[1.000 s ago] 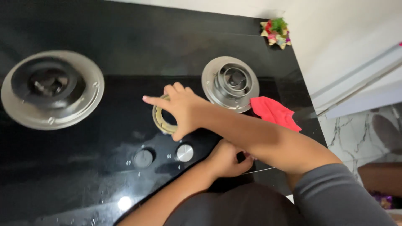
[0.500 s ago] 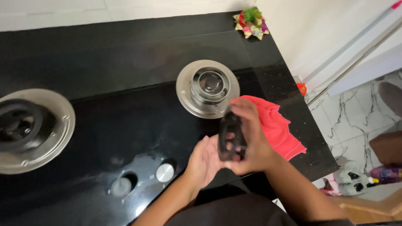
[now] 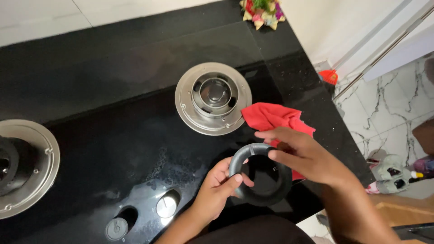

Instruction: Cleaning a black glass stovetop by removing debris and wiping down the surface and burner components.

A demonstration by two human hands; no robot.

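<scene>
Gripping a black burner ring [image 3: 261,175] between them, the left hand [image 3: 216,187] and right hand [image 3: 303,156] close fingers on its rim, near a red cloth [image 3: 270,116] on the bench [image 3: 113,86].

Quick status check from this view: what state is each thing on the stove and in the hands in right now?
Black burner ring: lifted off the stove, held flat between both hands.
Left hand: gripping the ring's left edge.
Right hand: fingers on the ring's right rim.
Small burner: uncovered, unlit.
Large burner: partly out of frame, unlit.
Red cloth: crumpled beside the small burner.
Glass cooktop: wet with smears.
Two knobs: position unreadable.
</scene>
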